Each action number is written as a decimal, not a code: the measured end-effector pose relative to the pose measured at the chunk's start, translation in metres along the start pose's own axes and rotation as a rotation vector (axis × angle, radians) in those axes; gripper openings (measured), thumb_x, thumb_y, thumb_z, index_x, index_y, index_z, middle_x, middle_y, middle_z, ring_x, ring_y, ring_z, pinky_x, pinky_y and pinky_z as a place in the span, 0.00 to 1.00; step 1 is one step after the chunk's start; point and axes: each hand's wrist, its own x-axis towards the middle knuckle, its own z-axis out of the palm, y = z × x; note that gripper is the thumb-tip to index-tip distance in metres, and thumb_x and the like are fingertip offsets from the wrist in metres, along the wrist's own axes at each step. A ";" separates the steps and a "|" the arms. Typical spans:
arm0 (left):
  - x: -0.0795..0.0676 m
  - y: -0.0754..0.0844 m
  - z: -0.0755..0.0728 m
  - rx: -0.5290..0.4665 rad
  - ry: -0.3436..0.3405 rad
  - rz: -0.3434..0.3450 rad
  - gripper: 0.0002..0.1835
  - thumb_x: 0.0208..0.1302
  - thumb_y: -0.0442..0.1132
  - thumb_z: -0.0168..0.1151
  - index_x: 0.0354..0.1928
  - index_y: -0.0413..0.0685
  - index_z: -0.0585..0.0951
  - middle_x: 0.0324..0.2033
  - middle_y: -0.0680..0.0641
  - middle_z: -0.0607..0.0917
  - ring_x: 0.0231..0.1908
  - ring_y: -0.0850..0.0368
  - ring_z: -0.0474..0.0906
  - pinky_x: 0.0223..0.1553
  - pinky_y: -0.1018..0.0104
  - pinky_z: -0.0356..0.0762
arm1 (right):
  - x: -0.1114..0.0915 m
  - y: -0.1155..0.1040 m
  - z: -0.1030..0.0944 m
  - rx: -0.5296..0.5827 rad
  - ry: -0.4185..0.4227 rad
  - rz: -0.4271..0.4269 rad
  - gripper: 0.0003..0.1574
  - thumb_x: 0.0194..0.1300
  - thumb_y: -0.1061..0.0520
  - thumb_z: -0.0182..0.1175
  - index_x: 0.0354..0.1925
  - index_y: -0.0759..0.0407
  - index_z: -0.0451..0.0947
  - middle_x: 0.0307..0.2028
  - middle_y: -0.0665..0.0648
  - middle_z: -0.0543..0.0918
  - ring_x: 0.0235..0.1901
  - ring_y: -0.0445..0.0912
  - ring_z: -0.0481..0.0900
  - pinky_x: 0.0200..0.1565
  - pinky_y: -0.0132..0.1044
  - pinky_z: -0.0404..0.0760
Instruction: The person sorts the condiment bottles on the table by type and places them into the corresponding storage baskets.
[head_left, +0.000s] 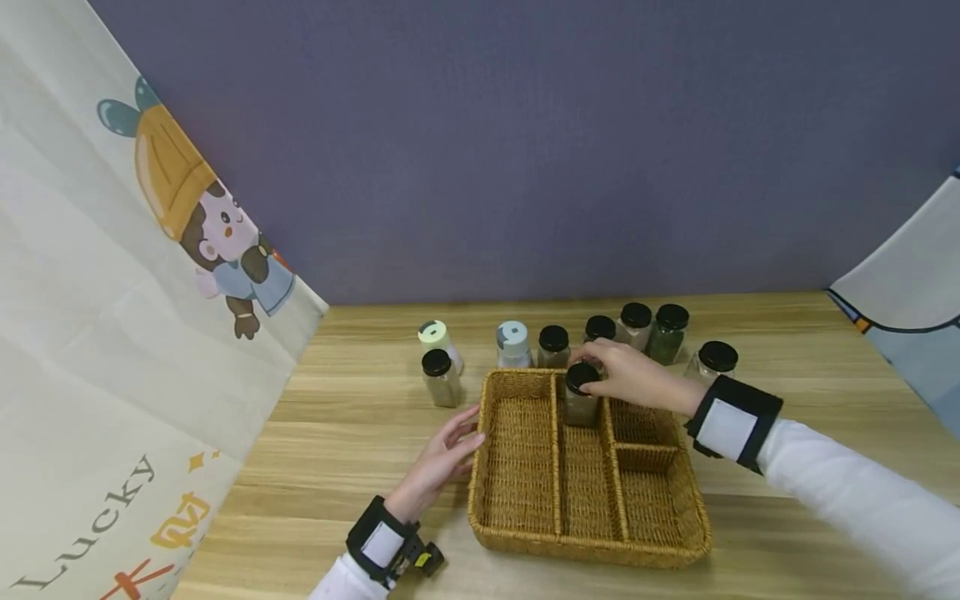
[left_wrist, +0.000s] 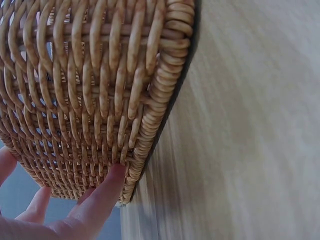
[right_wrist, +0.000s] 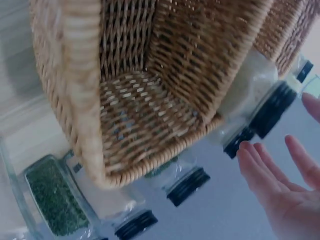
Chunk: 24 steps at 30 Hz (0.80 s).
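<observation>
A woven basket [head_left: 517,546] with compartments stands on the table. My left hand [head_left: 442,458] touches its left side, fingertips against the weave low on the wall in the left wrist view. A glass jar with a black lid [head_left: 581,408] is upright at the far end of the basket's middle compartment. Around its lid is my right hand [head_left: 618,372], thumb on the near side. In the right wrist view, those fingers [right_wrist: 257,170] are spread and nearly straight, with a gap showing between them and the jar's black lid [right_wrist: 272,110].
Behind the basket stand several black-lidded jars [head_left: 553,346], one with green contents [head_left: 666,335], and a white-capped bottle [head_left: 513,343]. Left of these are another jar [head_left: 442,379] and a pale-green-capped bottle [head_left: 433,335]. One jar [head_left: 712,360] is beside my right wrist. A grey-blue panel [head_left: 525,167] rises behind.
</observation>
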 end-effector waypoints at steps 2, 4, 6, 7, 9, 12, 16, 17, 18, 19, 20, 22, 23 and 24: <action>0.000 0.000 0.000 0.003 0.001 0.001 0.34 0.58 0.47 0.57 0.65 0.51 0.57 0.61 0.36 0.59 0.57 0.42 0.63 0.52 0.51 0.69 | -0.001 0.001 -0.004 0.011 0.006 0.001 0.22 0.55 0.58 0.61 0.48 0.63 0.71 0.45 0.63 0.74 0.45 0.55 0.73 0.43 0.46 0.76; 0.000 0.000 0.000 0.006 0.001 0.001 0.34 0.58 0.47 0.57 0.65 0.51 0.58 0.61 0.36 0.59 0.57 0.42 0.63 0.52 0.51 0.69 | -0.003 0.002 -0.007 0.014 0.016 0.009 0.21 0.57 0.58 0.59 0.48 0.63 0.72 0.45 0.62 0.74 0.45 0.55 0.73 0.44 0.46 0.76; 0.000 0.000 0.000 0.008 0.003 0.002 0.34 0.58 0.47 0.57 0.65 0.51 0.58 0.61 0.36 0.60 0.57 0.43 0.63 0.52 0.51 0.69 | -0.005 0.003 -0.011 0.011 0.033 0.012 0.19 0.58 0.57 0.58 0.48 0.64 0.72 0.44 0.61 0.75 0.43 0.54 0.74 0.43 0.46 0.76; 0.000 0.000 0.000 0.009 0.004 0.003 0.34 0.57 0.47 0.57 0.65 0.51 0.58 0.61 0.36 0.60 0.56 0.43 0.63 0.52 0.51 0.69 | -0.006 0.005 -0.014 0.008 0.043 0.014 0.18 0.58 0.57 0.57 0.47 0.64 0.73 0.44 0.61 0.76 0.43 0.54 0.74 0.43 0.47 0.76; -0.001 0.000 0.001 0.013 0.006 0.002 0.34 0.57 0.47 0.57 0.65 0.51 0.58 0.61 0.36 0.60 0.56 0.43 0.63 0.52 0.51 0.69 | -0.009 0.007 -0.018 0.000 0.058 0.021 0.18 0.59 0.57 0.56 0.47 0.65 0.73 0.43 0.62 0.76 0.43 0.54 0.74 0.43 0.47 0.76; -0.001 0.001 0.001 0.015 0.009 0.000 0.34 0.57 0.47 0.57 0.65 0.51 0.58 0.61 0.36 0.60 0.56 0.43 0.63 0.52 0.50 0.69 | -0.014 0.011 -0.025 0.002 0.069 0.034 0.18 0.60 0.58 0.56 0.48 0.65 0.72 0.44 0.63 0.76 0.43 0.55 0.74 0.42 0.48 0.76; -0.001 0.001 0.001 0.016 0.010 -0.004 0.34 0.57 0.47 0.57 0.65 0.52 0.58 0.61 0.36 0.59 0.56 0.42 0.63 0.53 0.50 0.68 | -0.020 0.018 -0.033 -0.019 0.077 0.059 0.18 0.60 0.58 0.55 0.48 0.65 0.72 0.44 0.64 0.75 0.43 0.55 0.74 0.41 0.48 0.76; -0.001 0.001 0.001 0.016 0.010 -0.004 0.34 0.57 0.47 0.57 0.65 0.52 0.58 0.61 0.36 0.59 0.56 0.42 0.63 0.53 0.50 0.68 | -0.022 0.021 -0.034 -0.030 0.083 0.064 0.17 0.60 0.58 0.55 0.48 0.65 0.72 0.43 0.63 0.75 0.42 0.55 0.74 0.40 0.48 0.76; -0.001 0.000 0.001 0.016 0.010 -0.004 0.34 0.57 0.47 0.57 0.65 0.52 0.58 0.61 0.36 0.59 0.56 0.42 0.63 0.53 0.50 0.68 | -0.023 0.023 -0.036 -0.040 0.089 0.070 0.17 0.60 0.59 0.55 0.47 0.64 0.72 0.42 0.63 0.75 0.42 0.54 0.74 0.40 0.48 0.76; -0.001 0.000 0.000 0.016 0.010 -0.004 0.34 0.57 0.47 0.57 0.65 0.52 0.58 0.61 0.36 0.59 0.56 0.42 0.63 0.53 0.50 0.68 | -0.025 0.025 -0.038 -0.046 0.093 0.076 0.17 0.60 0.59 0.55 0.47 0.64 0.72 0.42 0.62 0.75 0.42 0.54 0.74 0.40 0.48 0.76; -0.001 0.000 0.000 0.017 0.010 -0.004 0.34 0.57 0.47 0.57 0.65 0.52 0.58 0.61 0.36 0.59 0.56 0.43 0.63 0.53 0.50 0.68 | -0.026 0.027 -0.039 -0.049 0.100 0.078 0.16 0.60 0.59 0.54 0.47 0.64 0.72 0.42 0.62 0.75 0.41 0.54 0.74 0.40 0.48 0.76; -0.001 0.001 0.000 0.019 0.011 -0.004 0.34 0.57 0.47 0.57 0.65 0.52 0.58 0.61 0.36 0.59 0.56 0.43 0.63 0.53 0.50 0.68 | -0.030 0.031 -0.042 -0.045 0.117 0.081 0.16 0.60 0.61 0.54 0.47 0.65 0.73 0.42 0.62 0.76 0.41 0.54 0.74 0.40 0.48 0.76; -0.001 0.001 0.001 0.019 0.011 -0.006 0.34 0.57 0.47 0.57 0.65 0.52 0.58 0.61 0.36 0.59 0.56 0.43 0.63 0.53 0.50 0.68 | -0.031 0.033 -0.043 -0.042 0.125 0.081 0.16 0.60 0.62 0.54 0.47 0.65 0.72 0.42 0.63 0.76 0.42 0.54 0.74 0.40 0.49 0.75; -0.001 0.001 0.001 0.020 0.012 -0.007 0.34 0.57 0.47 0.57 0.65 0.52 0.58 0.61 0.36 0.59 0.56 0.43 0.63 0.53 0.50 0.68 | -0.033 0.035 -0.045 -0.038 0.133 0.080 0.16 0.60 0.62 0.54 0.47 0.65 0.72 0.42 0.63 0.75 0.42 0.55 0.74 0.41 0.50 0.75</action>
